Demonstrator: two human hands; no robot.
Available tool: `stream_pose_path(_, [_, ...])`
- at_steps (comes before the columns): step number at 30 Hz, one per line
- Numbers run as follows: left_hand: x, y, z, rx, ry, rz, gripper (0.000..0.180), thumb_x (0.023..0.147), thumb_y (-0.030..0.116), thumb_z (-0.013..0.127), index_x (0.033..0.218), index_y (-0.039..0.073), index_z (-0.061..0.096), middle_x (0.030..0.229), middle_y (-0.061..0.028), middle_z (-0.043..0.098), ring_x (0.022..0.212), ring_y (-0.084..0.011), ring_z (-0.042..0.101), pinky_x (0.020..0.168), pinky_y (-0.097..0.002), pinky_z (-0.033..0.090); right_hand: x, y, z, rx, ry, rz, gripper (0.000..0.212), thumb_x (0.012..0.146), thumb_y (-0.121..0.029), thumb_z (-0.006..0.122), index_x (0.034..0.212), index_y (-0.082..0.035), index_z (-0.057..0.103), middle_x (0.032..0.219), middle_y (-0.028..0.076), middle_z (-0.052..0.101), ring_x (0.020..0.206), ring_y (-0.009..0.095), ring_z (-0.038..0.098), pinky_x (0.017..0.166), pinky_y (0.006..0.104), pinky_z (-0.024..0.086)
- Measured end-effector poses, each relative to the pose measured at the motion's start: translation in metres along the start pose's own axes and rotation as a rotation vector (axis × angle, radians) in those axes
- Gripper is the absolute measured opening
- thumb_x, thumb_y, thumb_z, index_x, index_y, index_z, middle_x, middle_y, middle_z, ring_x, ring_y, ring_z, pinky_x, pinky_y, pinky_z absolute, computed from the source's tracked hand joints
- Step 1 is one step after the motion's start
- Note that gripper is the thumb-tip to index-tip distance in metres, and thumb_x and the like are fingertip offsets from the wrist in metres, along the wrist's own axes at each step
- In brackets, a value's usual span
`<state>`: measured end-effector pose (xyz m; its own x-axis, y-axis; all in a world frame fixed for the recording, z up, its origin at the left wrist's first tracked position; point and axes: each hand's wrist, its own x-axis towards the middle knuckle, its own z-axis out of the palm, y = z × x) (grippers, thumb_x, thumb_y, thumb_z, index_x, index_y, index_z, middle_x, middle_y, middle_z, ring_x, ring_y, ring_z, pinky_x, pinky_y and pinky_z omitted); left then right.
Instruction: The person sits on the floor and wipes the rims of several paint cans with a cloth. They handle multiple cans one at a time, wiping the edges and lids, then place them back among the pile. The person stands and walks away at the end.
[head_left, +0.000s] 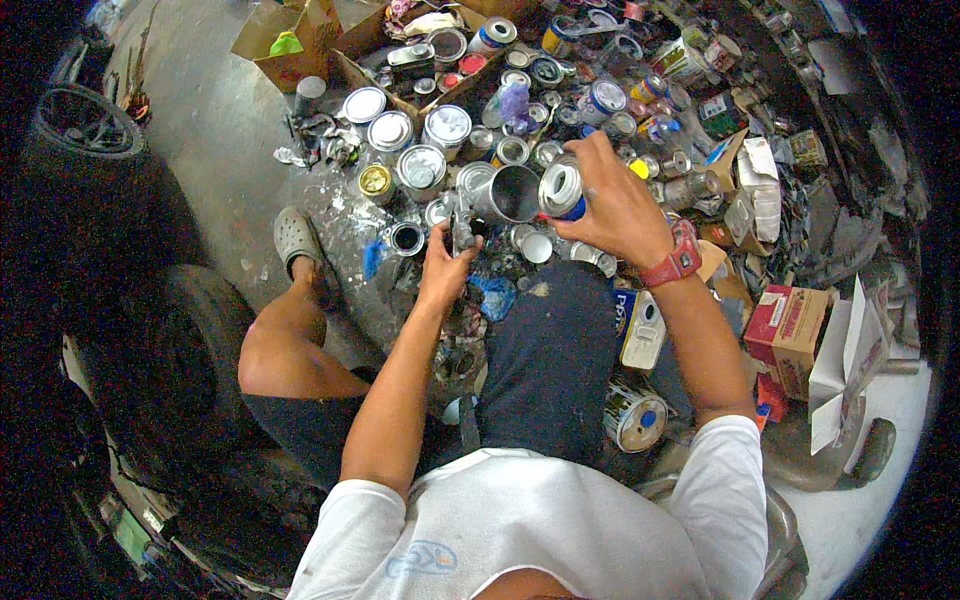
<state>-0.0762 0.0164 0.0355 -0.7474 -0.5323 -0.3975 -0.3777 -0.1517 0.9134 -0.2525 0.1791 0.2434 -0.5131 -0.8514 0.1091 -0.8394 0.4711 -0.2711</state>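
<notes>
My left hand (pixel 446 270) is closed around a grey metal tool (pixel 463 228) that looks like a spray gun. Beside it, to the right, an open metal cup (pixel 514 193) shows its dark inside; whether the two are joined I cannot tell. My right hand (pixel 618 208) grips a white-and-blue paint can (pixel 562 190) from its right side, close to the cup's rim. The can leans toward the cup; no stream of liquid can be made out. Nearer me lie a small open can with dark contents (pixel 407 239) and a white round lid (pixel 536 247).
Several paint cans (pixel 422 168) crowd the floor ahead, with cardboard boxes (pixel 290 42) behind them. Loose cans and crumpled wrapping spread to the right. A red-and-brown carton (pixel 787 325) stands at my right, and a large tin (pixel 637 418) lies by my right leg. Tyres (pixel 165 350) are at left.
</notes>
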Motion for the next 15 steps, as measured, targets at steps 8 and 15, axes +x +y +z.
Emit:
stream_pose_path(8, [-0.002,0.008,0.003,0.023,0.003,-0.014,0.065,0.086,0.028,0.083,0.138,0.005,0.051,0.127,-0.0142,0.066,0.119,-0.0249,0.060,0.105,-0.0357,0.044,0.002,0.005,0.009,-0.052,-0.055,-0.019,0.074,0.063,-0.023,0.091,0.118,0.002,0.049,0.114,0.022,0.052,0.103,0.045,0.063,0.084,0.0506,0.057])
stream_pose_path(15, [-0.001,0.012,0.009,0.119,-0.004,-0.016,0.068,0.086,0.029,0.082,0.140,0.004,0.050,0.128,-0.0169,0.066,0.120,-0.0269,0.061,0.106,-0.0370,0.043,-0.001,0.013,0.014,-0.096,-0.106,-0.023,0.072,0.063,-0.021,0.090,0.117,0.003,0.049,0.115,0.022,0.052,0.103,0.044,0.063,0.086,0.0498,0.058])
